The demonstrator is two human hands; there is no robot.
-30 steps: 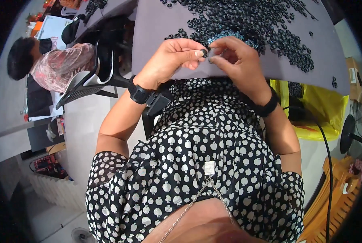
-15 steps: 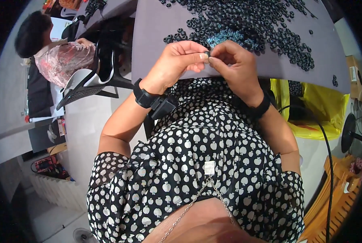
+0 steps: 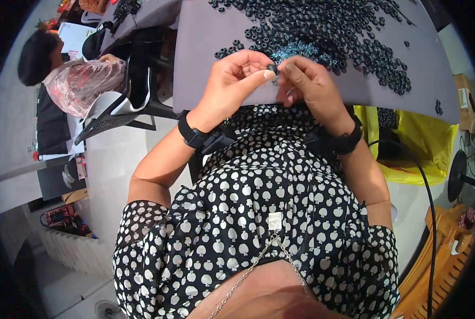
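Observation:
My left hand point(image 3: 237, 80) pinches a small black ring point(image 3: 272, 68) between thumb and forefinger at the near edge of a grey table point(image 3: 200, 64). My right hand point(image 3: 309, 85) meets it fingertip to fingertip and holds a small metal piece point(image 3: 278, 80) against the ring. Just beyond my fingers lies a small heap of blue-grey metal parts point(image 3: 296, 50). Behind that spreads a large pile of black rings point(image 3: 328, 26). Both wrists wear black bands.
Another person point(image 3: 72, 74) in a pink patterned top sits at the left beside black chairs point(image 3: 126, 101). A yellow bag point(image 3: 407, 143) hangs under the table at the right, with a black cable point(image 3: 426, 191) running down. A wooden piece point(image 3: 445, 239) stands at lower right.
My hands have stayed together at the table edge, shifting slightly as my fingers work the ring. The person at the left has leaned a little further in.

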